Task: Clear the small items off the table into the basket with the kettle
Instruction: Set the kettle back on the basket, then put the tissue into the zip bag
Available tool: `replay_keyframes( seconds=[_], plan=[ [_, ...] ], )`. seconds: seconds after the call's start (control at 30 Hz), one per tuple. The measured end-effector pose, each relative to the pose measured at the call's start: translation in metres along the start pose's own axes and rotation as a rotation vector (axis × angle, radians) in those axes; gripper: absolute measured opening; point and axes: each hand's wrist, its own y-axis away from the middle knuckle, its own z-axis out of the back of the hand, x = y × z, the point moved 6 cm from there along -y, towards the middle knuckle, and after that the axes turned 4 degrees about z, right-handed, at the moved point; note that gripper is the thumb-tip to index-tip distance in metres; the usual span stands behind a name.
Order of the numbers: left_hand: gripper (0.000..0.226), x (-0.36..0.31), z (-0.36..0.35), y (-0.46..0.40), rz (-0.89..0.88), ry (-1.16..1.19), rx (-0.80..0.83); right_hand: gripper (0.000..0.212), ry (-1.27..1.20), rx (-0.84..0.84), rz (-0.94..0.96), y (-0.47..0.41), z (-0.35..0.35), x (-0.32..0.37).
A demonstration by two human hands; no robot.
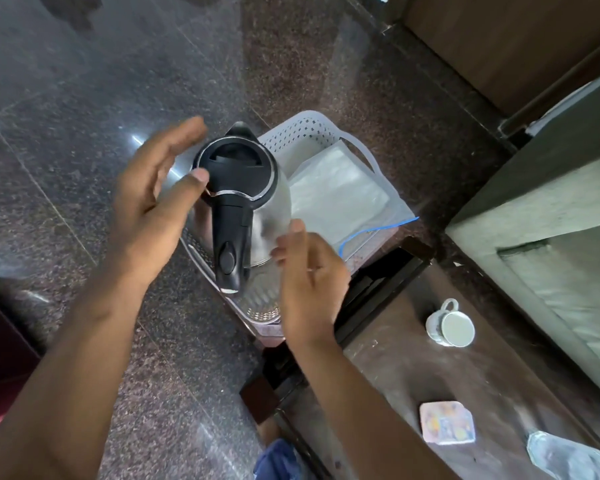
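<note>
A steel kettle [267,202] with a black lid and handle stands in a white perforated basket [302,133] on the floor. A clear plastic bag [340,192] with a blue tie lies in the basket beside it. My left hand [153,199] hovers open at the kettle's left side, thumb near the lid rim. My right hand [309,278] is just right of the handle, fingers loosely apart and holding nothing. On the dark table to the right are a white cup [451,325] on its side, a square coaster [445,422] and a glass dish [565,459].
The dark wooden table [499,375] has a raised edge close to the basket. A grey upholstered seat [551,209] stands at the right. The polished granite floor [84,98] spreads to the left and beyond the basket.
</note>
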Motion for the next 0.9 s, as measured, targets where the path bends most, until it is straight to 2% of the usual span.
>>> replay_keyframes(
  seconds=[0.17, 0.27, 0.4, 0.6, 0.7, 0.8, 0.9],
  plan=[
    [0.058, -0.056, -0.045, -0.005, -0.152, -0.206, 0.093, 0.020, 0.212, -0.272, -0.144, -0.051, 0.072, -0.025],
    [0.057, -0.081, -0.074, 0.000, -0.306, -0.376, 0.163, 0.038, 0.179, -0.311, -0.337, -0.073, 0.093, -0.050],
    [0.055, -0.089, -0.112, 0.013, -0.341, -0.357, 0.262, 0.050, 0.080, -0.269, -0.567, -0.097, 0.100, -0.076],
    [0.060, -0.054, -0.162, 0.041, -0.173, -0.379, 0.366, 0.034, 0.072, -0.200, -0.598, -0.123, 0.099, -0.083],
    [0.067, -0.028, -0.181, 0.049, -0.055, -0.463, 0.391, 0.024, 0.125, -0.210, -0.542, -0.130, 0.102, -0.082],
    [0.070, -0.012, -0.194, 0.049, 0.019, -0.517, 0.349, 0.018, 0.161, -0.214, -0.456, -0.134, 0.104, -0.074],
    [0.055, -0.008, -0.200, 0.040, 0.000, -0.586, 0.217, 0.030, 0.153, -0.181, -0.395, -0.136, 0.103, -0.060]
  ],
)
